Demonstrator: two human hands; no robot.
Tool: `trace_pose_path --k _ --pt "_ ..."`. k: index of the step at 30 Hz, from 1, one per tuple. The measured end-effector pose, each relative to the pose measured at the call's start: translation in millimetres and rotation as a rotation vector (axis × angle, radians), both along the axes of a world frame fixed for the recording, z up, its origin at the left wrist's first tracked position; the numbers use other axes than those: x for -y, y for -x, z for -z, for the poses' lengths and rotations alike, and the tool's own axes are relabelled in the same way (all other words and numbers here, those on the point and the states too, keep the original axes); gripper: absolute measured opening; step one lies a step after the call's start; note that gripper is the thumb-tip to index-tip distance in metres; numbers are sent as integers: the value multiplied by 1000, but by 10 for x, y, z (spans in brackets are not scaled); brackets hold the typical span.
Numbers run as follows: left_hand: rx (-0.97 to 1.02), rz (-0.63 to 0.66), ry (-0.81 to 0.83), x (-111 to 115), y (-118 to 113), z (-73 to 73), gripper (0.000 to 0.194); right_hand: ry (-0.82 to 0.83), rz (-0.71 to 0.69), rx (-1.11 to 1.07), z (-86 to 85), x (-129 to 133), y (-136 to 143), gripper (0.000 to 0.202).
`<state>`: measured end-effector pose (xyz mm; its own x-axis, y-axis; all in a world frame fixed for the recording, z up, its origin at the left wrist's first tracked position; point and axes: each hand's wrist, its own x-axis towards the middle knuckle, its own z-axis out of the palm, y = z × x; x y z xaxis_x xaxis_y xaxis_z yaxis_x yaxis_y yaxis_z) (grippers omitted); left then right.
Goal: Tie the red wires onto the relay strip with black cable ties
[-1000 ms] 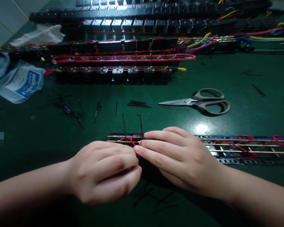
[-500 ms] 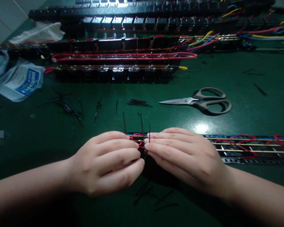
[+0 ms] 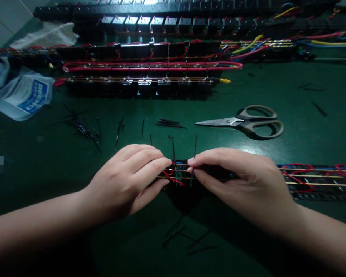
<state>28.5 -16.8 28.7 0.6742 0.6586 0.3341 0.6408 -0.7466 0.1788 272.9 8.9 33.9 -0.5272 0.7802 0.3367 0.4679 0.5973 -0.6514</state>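
Fingers on the left hand [image 3: 127, 175] bend over a long black strip [image 3: 325, 195], thumb a bit apart; I can't tell if they pinch it. Beside them, a red wire [image 3: 175, 181] curls by the gold rods [image 3: 320, 176]. Next, the right hand [image 3: 248, 177] pinches a thin black tie [image 3: 195, 145] over the strip. Past that hand, scissors [image 3: 238, 120] lie on the green bench [image 3: 302, 115].
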Motion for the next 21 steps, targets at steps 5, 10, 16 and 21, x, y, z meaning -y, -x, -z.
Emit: trace_pose_path --k 5,10,16,21 --pt "-15 -1 -13 -4 7 6 25 117 77 -120 -37 15 -4 7" --pt "-21 -10 -6 -22 25 14 25 370 158 -287 -82 -39 10 6" --pt "-18 -9 1 -24 24 4 25 499 117 -336 -86 -138 -2 7" --pt "-25 -1 18 -23 23 1 27 488 82 -287 -84 -129 -16 10"
